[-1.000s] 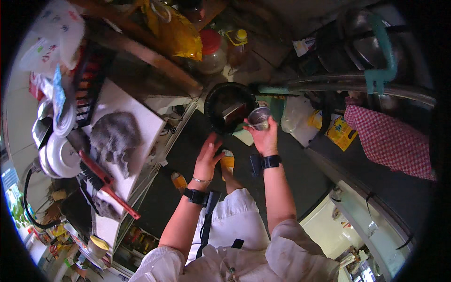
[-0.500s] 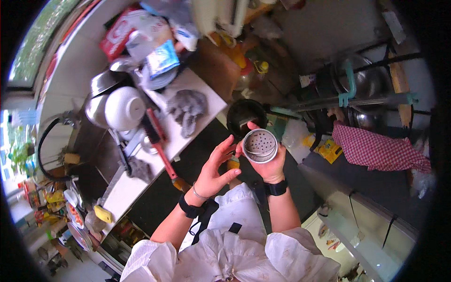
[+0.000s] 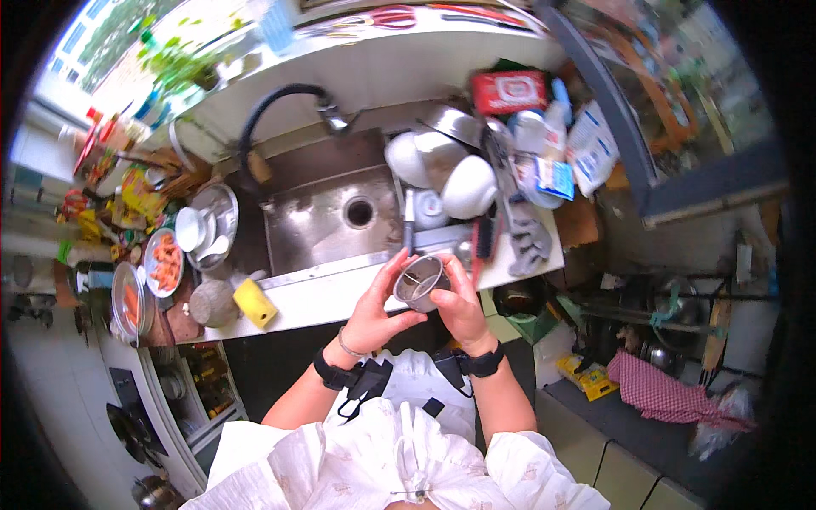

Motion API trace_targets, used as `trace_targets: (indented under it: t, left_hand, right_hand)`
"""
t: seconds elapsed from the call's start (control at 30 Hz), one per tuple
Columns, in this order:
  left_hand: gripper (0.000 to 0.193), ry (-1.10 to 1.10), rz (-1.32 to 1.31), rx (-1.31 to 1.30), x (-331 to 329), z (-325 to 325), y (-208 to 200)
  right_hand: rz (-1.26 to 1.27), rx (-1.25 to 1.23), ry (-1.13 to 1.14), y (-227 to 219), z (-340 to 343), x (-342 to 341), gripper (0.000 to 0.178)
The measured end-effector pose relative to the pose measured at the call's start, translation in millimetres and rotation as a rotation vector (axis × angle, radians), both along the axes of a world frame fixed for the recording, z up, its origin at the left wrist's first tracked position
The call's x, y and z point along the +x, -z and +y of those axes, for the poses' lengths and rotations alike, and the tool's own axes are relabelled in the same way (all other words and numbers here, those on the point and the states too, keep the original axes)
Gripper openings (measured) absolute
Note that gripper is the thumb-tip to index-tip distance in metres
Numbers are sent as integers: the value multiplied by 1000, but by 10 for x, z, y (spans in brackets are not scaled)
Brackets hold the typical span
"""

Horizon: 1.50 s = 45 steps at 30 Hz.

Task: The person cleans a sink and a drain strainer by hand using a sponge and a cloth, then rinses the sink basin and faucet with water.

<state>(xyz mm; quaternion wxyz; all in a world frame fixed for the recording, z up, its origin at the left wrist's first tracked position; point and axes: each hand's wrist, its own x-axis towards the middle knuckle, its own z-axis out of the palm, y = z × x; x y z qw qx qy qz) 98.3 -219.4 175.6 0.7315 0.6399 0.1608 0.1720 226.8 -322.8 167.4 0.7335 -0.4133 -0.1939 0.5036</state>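
Between my hands is a grey sink strainer basket [image 3: 422,289], round and cup-shaped, with a thin bar across its opening. My right hand [image 3: 463,313] is closed around its right side, the thumb pressing near the rim. Against its left side rests my left hand [image 3: 374,308], fingers curled along the wall and the thumb beneath. The basket is tilted, so I look partly into its mouth. Just beyond lies the white counter edge [image 3: 331,299], and behind that the steel sink [image 3: 314,225] with a dark round drain hole [image 3: 359,212].
White bowls [image 3: 469,187], a metal pot [image 3: 455,127] and a grey cloth [image 3: 527,238] crowd the counter right of the sink. At left sit a yellow sponge [image 3: 255,304] and a plate of orange food [image 3: 163,263]. A black faucet [image 3: 246,140] arches over the sink. An open window frame [image 3: 633,161] juts in.
My view has turned left, from the floor and rack side to face the sink. The strainer basket came along in my right hand, and my left hand has closed in on it.
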Motion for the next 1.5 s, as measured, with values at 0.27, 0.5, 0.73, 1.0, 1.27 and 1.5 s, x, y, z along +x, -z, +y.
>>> trace_targets:
  t: [0.27,0.5,0.73,1.0,1.27,1.5]
  left_hand:
    - [78,-330,235,7,-1155,1262,397]
    - [56,-497,259,-150,-1665,1659,685]
    - [40,-582,274,-233,-1934,1802,848]
    - [36,-643,332,-280,-2010,1820,941]
    - [35,-627,375,-309,-1875,1804,988]
    - [34,-648,433,-300,-1836,1783,1040]
  right_hand:
    - [-223,-196,-45,303,1594,-828,66]
    - [-635,-915,-8,1604,2396,-646,33]
    - [-1025,-1297,-302,2543,2972,-119,51]
    - [-961,-1397,-608,3719,2989,105,39]
    - [-1637,-1029,-1315,3850,2932,128,34]
    - [-1229,-1107,-1048,3546,3105,-81,35]
